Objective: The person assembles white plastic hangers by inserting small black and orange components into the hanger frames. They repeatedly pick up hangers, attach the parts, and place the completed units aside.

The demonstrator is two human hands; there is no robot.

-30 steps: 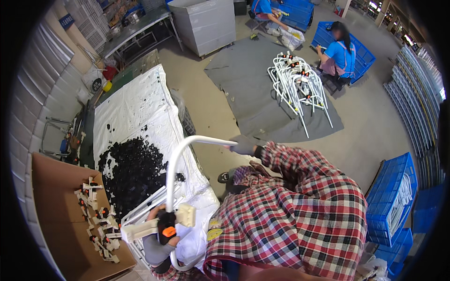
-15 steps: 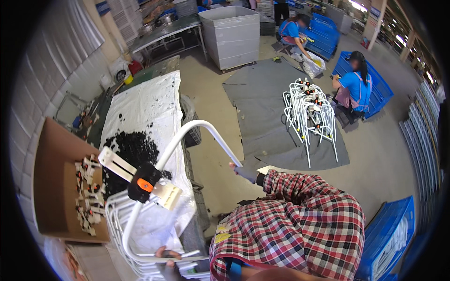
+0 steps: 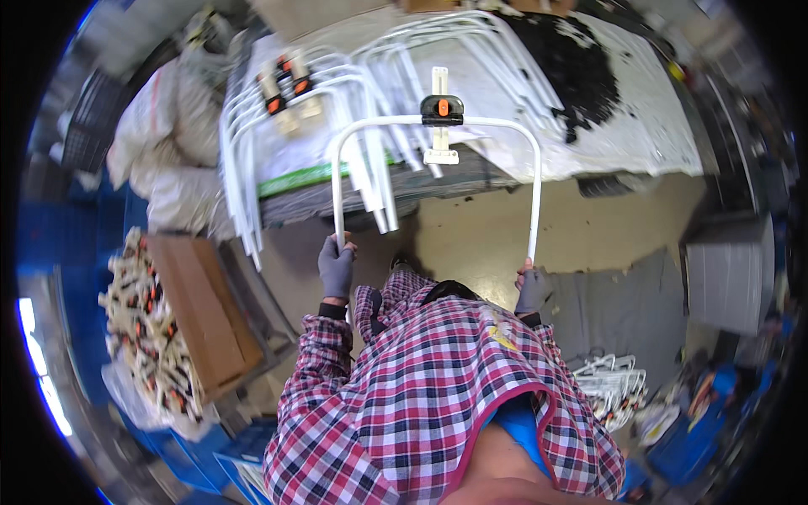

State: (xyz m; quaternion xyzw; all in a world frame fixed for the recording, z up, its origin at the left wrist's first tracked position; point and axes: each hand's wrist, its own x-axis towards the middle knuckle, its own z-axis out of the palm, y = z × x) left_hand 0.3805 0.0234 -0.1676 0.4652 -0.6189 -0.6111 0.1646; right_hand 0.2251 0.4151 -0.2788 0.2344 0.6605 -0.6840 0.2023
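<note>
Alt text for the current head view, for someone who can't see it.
Gloved left hand and right hand hold a white U-shaped tube by its two legs, a black clamp at mid-bend. Beyond, a white-covered table bears more white tubes and small black parts; a cardboard box is at left.

White sheet (image 3: 652, 135) across the worktop (image 3: 324, 202) here, bent white tubes (image 3: 240, 177) stacked left and middle, black pieces (image 3: 585, 71) heaped far right!

The left hand (image 3: 336, 268) and right hand (image 3: 533, 291) (both grey-gloved) reach forward, well apart, their fingers (image 3: 348, 247) curled.
</note>
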